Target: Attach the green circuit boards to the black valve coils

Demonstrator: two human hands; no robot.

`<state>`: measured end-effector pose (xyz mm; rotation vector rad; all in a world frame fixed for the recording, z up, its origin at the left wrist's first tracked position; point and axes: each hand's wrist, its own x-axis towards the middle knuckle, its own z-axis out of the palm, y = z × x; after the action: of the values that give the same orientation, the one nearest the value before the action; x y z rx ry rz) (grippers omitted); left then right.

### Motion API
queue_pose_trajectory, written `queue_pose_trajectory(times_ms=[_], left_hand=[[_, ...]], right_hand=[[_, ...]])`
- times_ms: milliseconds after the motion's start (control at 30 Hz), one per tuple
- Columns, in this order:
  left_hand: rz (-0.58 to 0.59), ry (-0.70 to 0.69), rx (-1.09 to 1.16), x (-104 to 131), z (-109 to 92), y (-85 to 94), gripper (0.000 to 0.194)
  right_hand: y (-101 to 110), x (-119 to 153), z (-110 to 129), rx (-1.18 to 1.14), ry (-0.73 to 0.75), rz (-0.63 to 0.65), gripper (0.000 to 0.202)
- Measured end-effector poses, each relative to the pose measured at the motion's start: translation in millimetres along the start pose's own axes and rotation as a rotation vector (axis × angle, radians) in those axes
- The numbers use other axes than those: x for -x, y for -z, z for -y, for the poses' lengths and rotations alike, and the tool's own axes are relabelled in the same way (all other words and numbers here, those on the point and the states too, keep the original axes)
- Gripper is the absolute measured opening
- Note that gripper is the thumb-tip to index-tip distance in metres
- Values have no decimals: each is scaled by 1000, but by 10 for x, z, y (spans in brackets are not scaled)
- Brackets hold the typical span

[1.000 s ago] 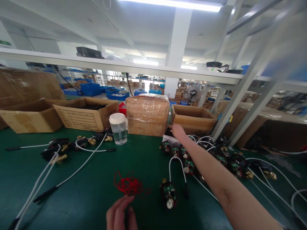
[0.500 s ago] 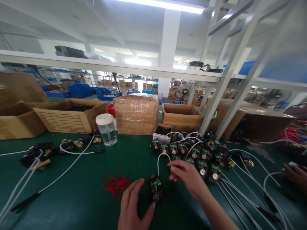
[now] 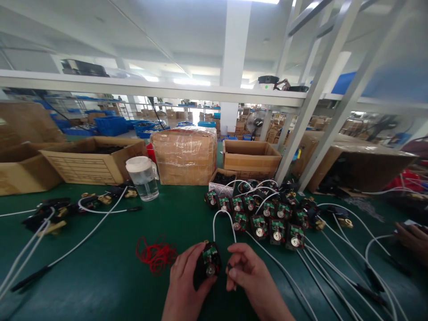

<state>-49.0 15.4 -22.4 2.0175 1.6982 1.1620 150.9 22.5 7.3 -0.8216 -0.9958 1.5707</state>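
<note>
My left hand (image 3: 189, 278) is closed around the left side of a small black-cased device (image 3: 211, 263), with its thumb at the lower edge. The device lies on the green table, its green circuit board, fine wires and a round metal part facing up. From its far end a white cable (image 3: 223, 211) arches up and comes down into my right hand (image 3: 245, 274). That hand has its fingers curled in a pinch just right of the device, and a small dark piece shows between thumb and fingers. The fingers partly hide the cable's end.
Several similar open devices (image 3: 277, 232) stand in rows at the back right, with white cables trailing toward me. Red wire (image 3: 155, 255) lies tangled on the left. A plastic jug (image 3: 143, 180) and cardboard boxes (image 3: 184, 156) line the back. Another person's hand (image 3: 413, 238) is at far right.
My left hand has closed on the device, which now sits slightly further left and up in view. My right hand has moved down along the cable, closer to the device.
</note>
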Motion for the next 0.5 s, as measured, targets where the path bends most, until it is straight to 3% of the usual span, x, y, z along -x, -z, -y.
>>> queue_pose_trajectory(times_ms=[200, 400, 500], left_hand=[[-8, -29, -16, -10, 14, 21, 64], [-34, -21, -17, -20, -20, 22, 65], [-27, -7, -5, -18, -40, 19, 65]], right_hand=[[-11, -10, -55, -21, -36, -8, 29], [-99, -12, -53, -417, -201, -109, 34], [-113, -17, -87, -486, -248, -176, 38]])
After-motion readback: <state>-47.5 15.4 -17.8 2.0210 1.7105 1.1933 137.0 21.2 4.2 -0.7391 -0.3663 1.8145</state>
